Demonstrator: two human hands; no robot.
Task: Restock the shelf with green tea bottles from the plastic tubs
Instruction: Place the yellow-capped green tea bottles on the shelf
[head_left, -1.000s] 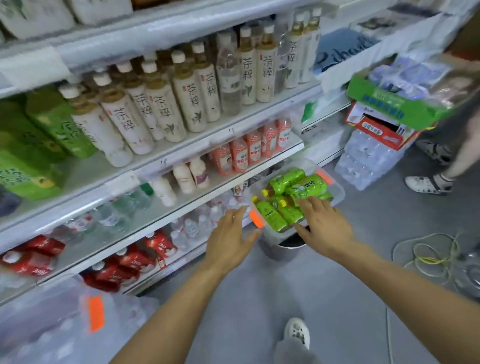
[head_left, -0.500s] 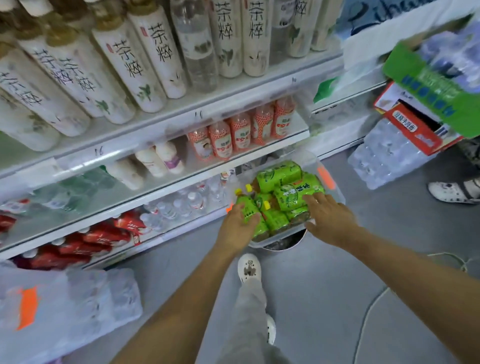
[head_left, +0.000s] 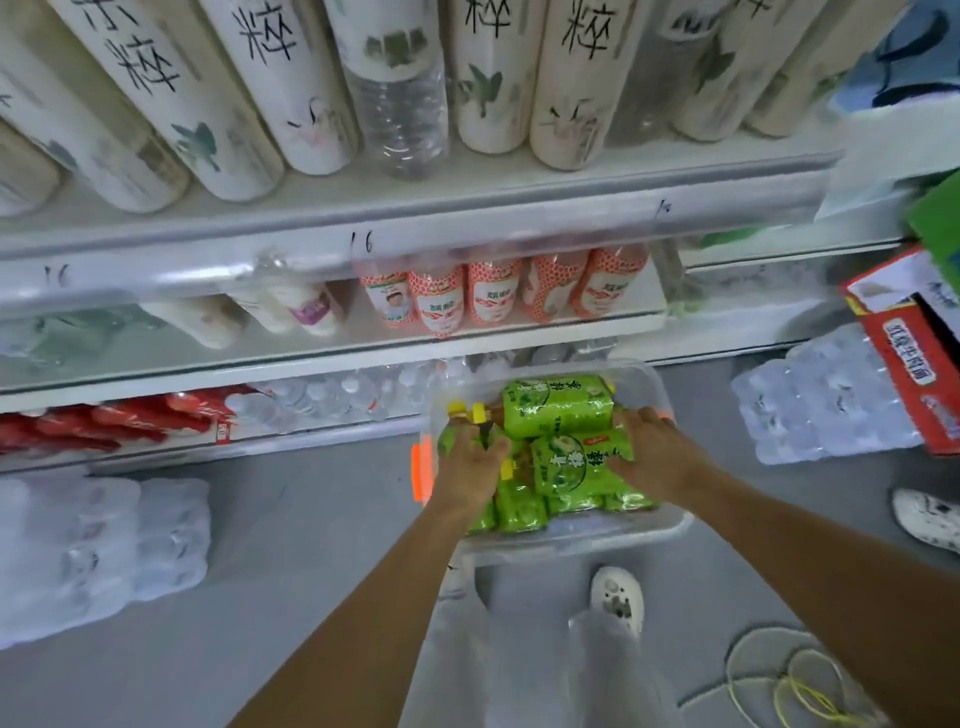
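- Wrapped water pack (head_left: 93, 545) on the floor, well out to the left of the left hand. Not part of the job.
- Shelf (head_left: 363, 358) is up and ahead of both hands. Orange-label bottles (head_left: 493, 299) stand on it just above the hands, and the stretch further left looks thinly stocked.
- Left hand (head_left: 470, 462) is down in the left end of the plastic tub (head_left: 576, 545), beside the orange latch (head_left: 422, 467). Its fingers are bent over a bottle near the yellow caps (head_left: 467, 413). The palm hides the grip, so I can't tell if it has actually closed on one.
- Green tea bottles (head_left: 556, 405) lie on their sides in a heap in the tub, between and under the two hands. None has been lifted out.
- Right hand (head_left: 652, 457) is at the right end of the heap. Its thumb lies on a label and its fingers curl round the far side, so it looks like it's holding a bottle.
- Another water pack (head_left: 821, 395) and a red carton (head_left: 914, 358) sit well right of the right hand, with a cable (head_left: 789, 686) on the floor below it.
- Step: the pick, taking bottles from the tub. No green tea is visible on the shelf yet, so this is probably early in the task.
- Next: get a firm grip, lift clear of the tub wall, turn the bottle upright, then move up and forward to a free shelf spot. Avoid knocking the front row.
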